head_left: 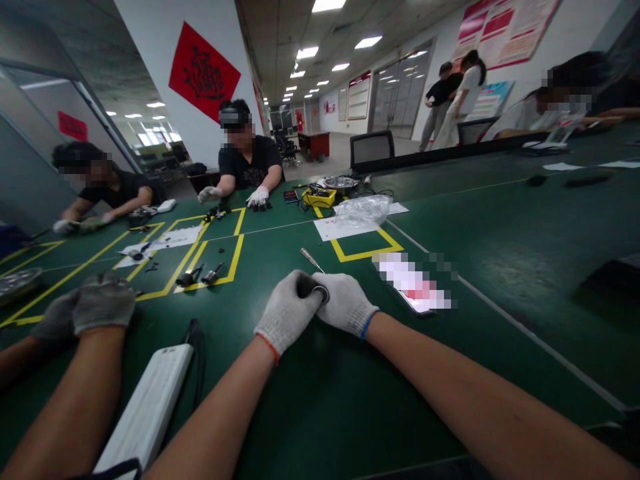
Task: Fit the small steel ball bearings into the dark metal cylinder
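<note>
My left hand [289,313], in a white knit glove with an orange cuff edge, is closed at the fingertips on a small round metal part [324,291] with a ring-like rim. My right hand [347,301], gloved in white with a blue cuff edge, meets it there and grips the same part from the right. Fingers cover most of the part, so its full shape is hidden. Just beyond the hands a slim screwdriver [311,259] shows its handle; its shaft runs down behind my right hand. A phone with a lit, blurred screen [419,308] lies to the right.
A white power strip [150,407] lies at front left, beside a co-worker's gloved hands [103,303]. Dark cylindrical metal parts [213,274] sit inside yellow tape on the green table [490,347]. Farther back are plastic wrap [363,211], a yellow tray [319,199] and two seated co-workers.
</note>
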`<state>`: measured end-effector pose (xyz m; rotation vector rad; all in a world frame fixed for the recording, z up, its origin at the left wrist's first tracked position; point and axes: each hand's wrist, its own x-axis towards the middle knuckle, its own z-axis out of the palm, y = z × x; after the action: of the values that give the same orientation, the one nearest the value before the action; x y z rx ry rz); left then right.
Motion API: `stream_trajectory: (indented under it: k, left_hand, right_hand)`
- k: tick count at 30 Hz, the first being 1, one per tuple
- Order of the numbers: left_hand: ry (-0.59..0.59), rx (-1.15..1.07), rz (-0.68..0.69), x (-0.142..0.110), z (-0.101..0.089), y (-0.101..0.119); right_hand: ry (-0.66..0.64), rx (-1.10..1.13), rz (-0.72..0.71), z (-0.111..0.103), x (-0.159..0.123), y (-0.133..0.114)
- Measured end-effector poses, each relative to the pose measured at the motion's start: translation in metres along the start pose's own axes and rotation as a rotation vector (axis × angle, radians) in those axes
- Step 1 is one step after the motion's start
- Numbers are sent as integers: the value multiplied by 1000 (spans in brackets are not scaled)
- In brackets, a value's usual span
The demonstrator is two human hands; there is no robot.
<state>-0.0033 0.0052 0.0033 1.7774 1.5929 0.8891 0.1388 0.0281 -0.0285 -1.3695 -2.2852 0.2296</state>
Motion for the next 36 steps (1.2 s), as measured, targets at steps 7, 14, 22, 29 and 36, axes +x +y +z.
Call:
stream_trajectory:
  k: [7, 14, 22, 29, 36]
  left_hand:
    - [8, 45, -31, -3, 0, 4]
    - [-5, -33, 6, 0, 2, -2]
    - [20, -7, 41, 0, 3, -3]
    - [5, 3, 41, 1, 2, -3]
    - [-26, 11, 41, 0, -2, -1]
  right_hand:
    - [2, 4, -9, 0, -1, 0]
    - [20, 22, -2, 0, -1, 0]
    - [17, 65, 21, -1, 0, 0]
    - [2, 45, 17, -2, -1, -1]
    - [-17, 48, -9, -5, 0, -1]
